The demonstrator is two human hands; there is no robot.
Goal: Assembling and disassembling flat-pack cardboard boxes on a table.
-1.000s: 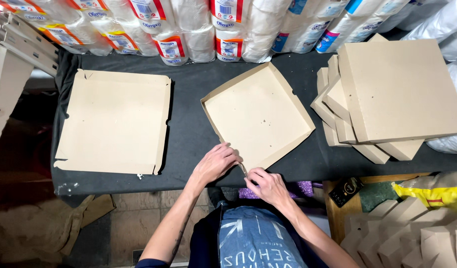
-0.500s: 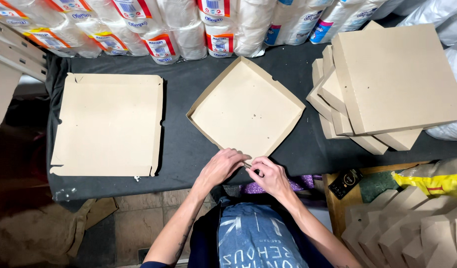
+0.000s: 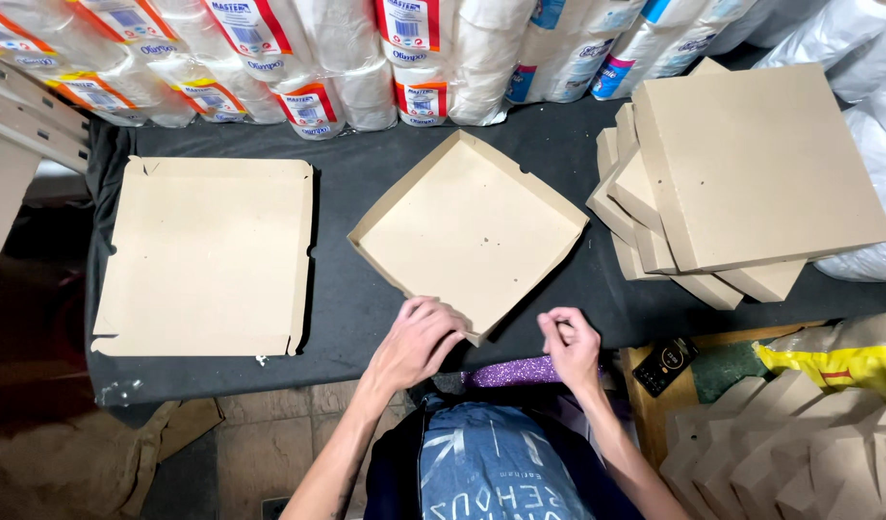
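A shallow square tray of tan cardboard with raised side walls [image 3: 467, 231] lies turned like a diamond in the middle of the table covered in black cloth [image 3: 351, 289], its near corner pointing at the person. The left hand [image 3: 419, 342] rests palm down on that near corner, fingers bent over the low wall and pressing the cardboard. The right hand [image 3: 570, 345] hovers just beside the tray's right near edge, apart from it; its fingers are curled in with thumb and forefinger pinched together, though whether anything small sits between them is hard to make out.

To the left on the cloth lies a flat tan cardboard blank with notched corners [image 3: 207, 255], well apart from the tray. To the right sits a leaning stack of closed tan cardboard boxes [image 3: 751, 173], the top one large and square. Behind everything stands a row of plastic-wrapped white paper rolls [image 3: 366, 58]. At the lower right, a further pile of folded cardboard pieces [image 3: 799, 433] sits below the table edge.
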